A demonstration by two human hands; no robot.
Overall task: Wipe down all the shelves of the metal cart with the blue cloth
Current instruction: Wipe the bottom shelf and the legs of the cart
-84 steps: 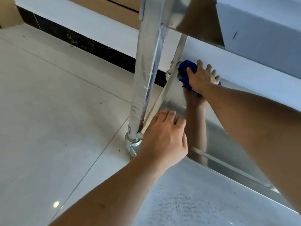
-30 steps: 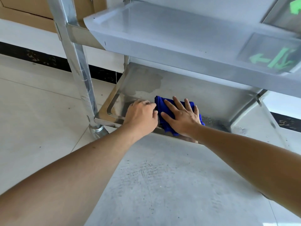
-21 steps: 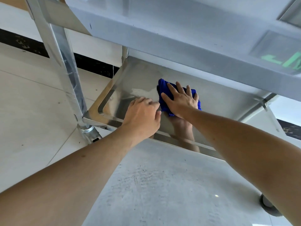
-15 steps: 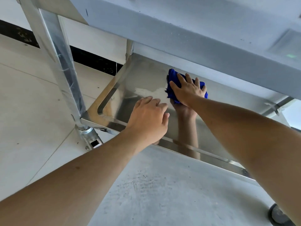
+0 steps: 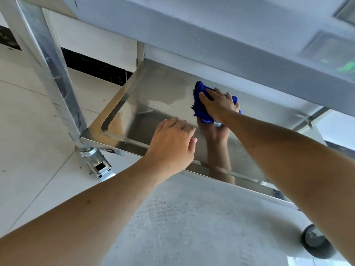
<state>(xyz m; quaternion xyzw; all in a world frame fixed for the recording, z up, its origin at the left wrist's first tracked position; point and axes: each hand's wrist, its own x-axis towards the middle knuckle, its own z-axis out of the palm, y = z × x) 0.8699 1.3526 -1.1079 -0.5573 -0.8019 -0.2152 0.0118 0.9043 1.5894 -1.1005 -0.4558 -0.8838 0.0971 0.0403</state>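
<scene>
- Head view, step: wiping of the bottom shelf of the metal cart appears to be in hand; a damp patch shows left of the blue cloth.
- Head view, hands: right hand lies spread, palm down, pressing the cloth flat. Left hand rests loosely open on the front rim, holding nothing.
- Head view, next move: likely sweep the cloth across the unwiped right side while keeping palm pressure.

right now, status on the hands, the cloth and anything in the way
Right hand flat on blue cloth, pressing it to the bottom shelf. Left hand empty, braced on the shelf's front edge. Upper shelf overhangs; nothing else on the shelf.
</scene>
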